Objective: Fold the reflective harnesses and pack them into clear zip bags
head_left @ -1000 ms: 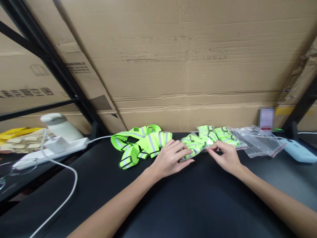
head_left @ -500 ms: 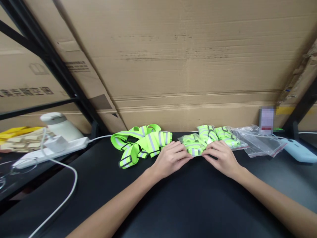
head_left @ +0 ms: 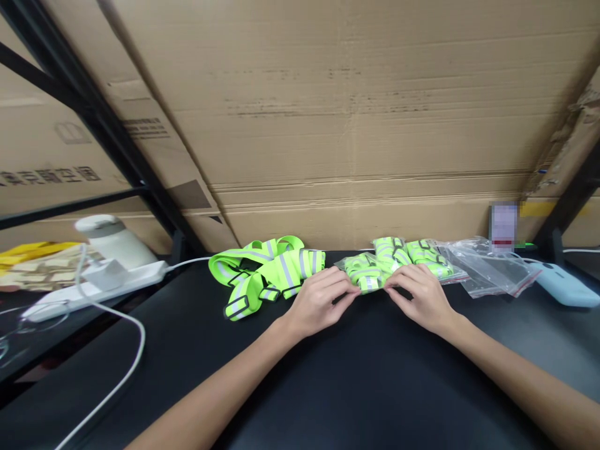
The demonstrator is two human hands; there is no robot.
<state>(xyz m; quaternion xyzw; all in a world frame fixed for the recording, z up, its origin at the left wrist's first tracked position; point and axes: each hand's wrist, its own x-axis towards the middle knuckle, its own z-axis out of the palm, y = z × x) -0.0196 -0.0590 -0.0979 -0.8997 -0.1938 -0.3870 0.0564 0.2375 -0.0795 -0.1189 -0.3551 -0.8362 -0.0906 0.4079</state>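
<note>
A clear plastic bag [head_left: 367, 275] packed with a folded neon-green reflective strap lies near the back of the black table. My left hand [head_left: 323, 301] pinches its near left corner between thumb and fingers. At the bag's near right corner, my right hand [head_left: 419, 298] pinches in the same way. Right behind it sit two more bagged straps, one bag [head_left: 392, 253] touching it and the other bag [head_left: 429, 257] farther right, partly behind my right hand. Loose green reflective straps [head_left: 267, 269] with black buckles lie left of my left hand.
Clear zip bags [head_left: 487, 269] lie at the right beside a light-blue case [head_left: 565, 284]. A white power strip [head_left: 100, 290], its cable [head_left: 140, 350] and a white bottle [head_left: 117, 240] stand at the left. Cardboard [head_left: 351, 125] walls off the back.
Both hands stay at the bag's near corners, with only a slight shift of the fingers; the left fingertips have drawn a little left. The bags and loose straps lie as before.
</note>
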